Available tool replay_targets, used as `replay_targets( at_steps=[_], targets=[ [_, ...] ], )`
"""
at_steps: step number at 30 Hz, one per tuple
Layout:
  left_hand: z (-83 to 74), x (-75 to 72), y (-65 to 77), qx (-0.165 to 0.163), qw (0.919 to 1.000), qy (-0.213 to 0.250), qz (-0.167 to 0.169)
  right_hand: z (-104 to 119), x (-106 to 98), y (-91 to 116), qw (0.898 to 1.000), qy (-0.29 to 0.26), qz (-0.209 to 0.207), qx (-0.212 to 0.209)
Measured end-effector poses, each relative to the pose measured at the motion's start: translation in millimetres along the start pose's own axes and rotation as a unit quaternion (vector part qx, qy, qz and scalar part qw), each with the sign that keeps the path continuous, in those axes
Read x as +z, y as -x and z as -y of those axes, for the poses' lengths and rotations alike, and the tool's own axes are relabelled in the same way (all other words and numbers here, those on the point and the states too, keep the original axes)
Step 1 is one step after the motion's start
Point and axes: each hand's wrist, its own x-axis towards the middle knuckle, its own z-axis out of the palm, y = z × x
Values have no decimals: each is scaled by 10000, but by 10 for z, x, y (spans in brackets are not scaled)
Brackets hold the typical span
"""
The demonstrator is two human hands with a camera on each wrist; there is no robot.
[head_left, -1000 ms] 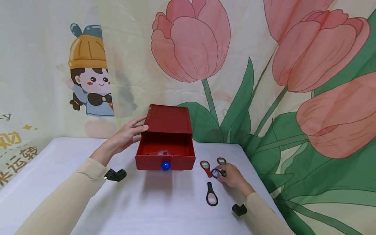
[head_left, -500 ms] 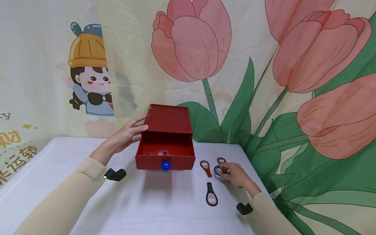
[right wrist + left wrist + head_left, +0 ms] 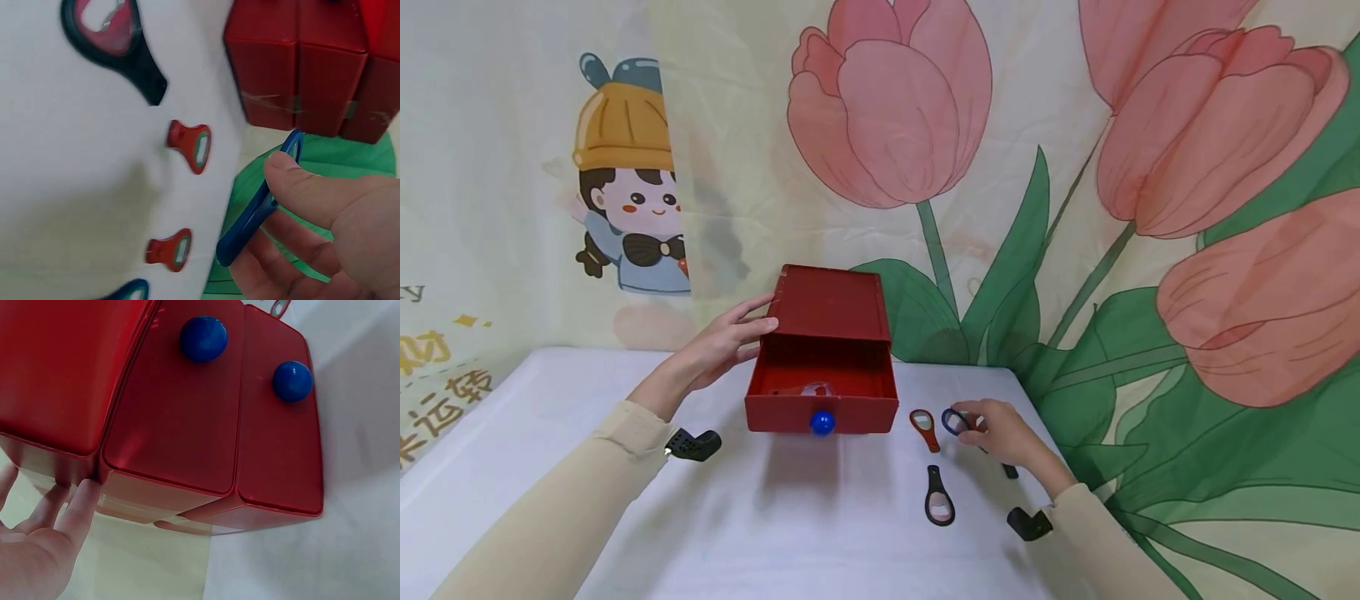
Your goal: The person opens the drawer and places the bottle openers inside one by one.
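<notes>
A red drawer box with its top drawer pulled out stands at the middle. My left hand rests with extended fingers against its left side. In the right wrist view my right hand pinches a blue magnifying glass between thumb and fingers, off the table. A red magnifying glass and a black one lie to the left of that hand. A dark handle end shows below it, the rest hidden. A clear-looking small object lies in the drawer.
Two lower drawers with blue knobs are closed. In the right wrist view another red magnifying glass and a blue one lie on the white tablecloth. A printed curtain hangs behind the table.
My right hand has lifted the blue magnifying glass from among the others and moved slightly right and up. The left hand stays against the box.
</notes>
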Motion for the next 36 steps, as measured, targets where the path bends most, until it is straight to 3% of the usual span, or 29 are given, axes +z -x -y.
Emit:
replay_targets(
  at_steps=[12, 20, 36],
  targets=[
    [-23, 19, -4, 34, 9999, 83, 60, 283, -323, -44, 9988, 82, 117, -461],
    [-29, 0, 7, 13, 10000, 61, 19, 516, -558, -87, 9946, 189, 114, -1016],
    [-34, -1, 0, -3, 10000, 45, 12, 859, -882, -165, 9897, 499, 117, -1337]
  ],
)
